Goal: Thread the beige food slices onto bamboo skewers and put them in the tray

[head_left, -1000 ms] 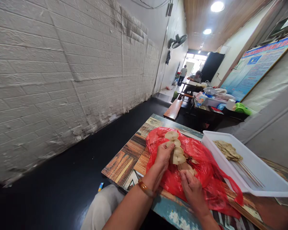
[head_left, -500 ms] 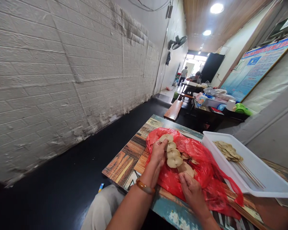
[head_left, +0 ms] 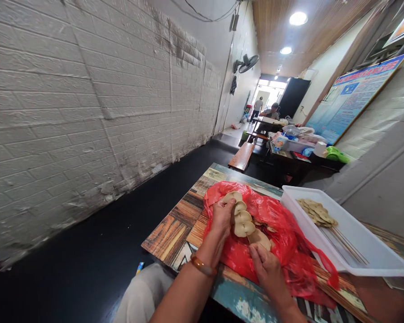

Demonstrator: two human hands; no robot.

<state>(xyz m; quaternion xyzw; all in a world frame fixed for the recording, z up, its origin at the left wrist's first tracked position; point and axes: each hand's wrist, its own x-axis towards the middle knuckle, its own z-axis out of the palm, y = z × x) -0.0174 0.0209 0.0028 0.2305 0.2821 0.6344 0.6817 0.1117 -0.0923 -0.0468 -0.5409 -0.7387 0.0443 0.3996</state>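
Note:
My left hand [head_left: 222, 216], with an amber-coloured bangle at the wrist, pinches the far end of a row of thin round beige slices [head_left: 243, 229] threaded on a skewer. Fingers of my right hand [head_left: 266, 265] are closed around the skewer's near end, most of which they hide. The row lies above an opened red plastic bag [head_left: 237, 258] spread on the table. A larger loose slice [head_left: 261, 240] rests just beyond my right fingertips, and more pieces lie partly hidden inside the bag.
A white tray [head_left: 379, 271] stands to the right, holding skewered slices [head_left: 318, 211] with bare sticks pointing toward me. The patterned table [head_left: 164, 231] ends at a corner on the left. Beyond are a wooden bench [head_left: 241, 156], a cluttered table [head_left: 318, 168] and two people.
The whole view has shifted slightly. Both hands keep their hold on the skewered slices, with hardly any movement between them.

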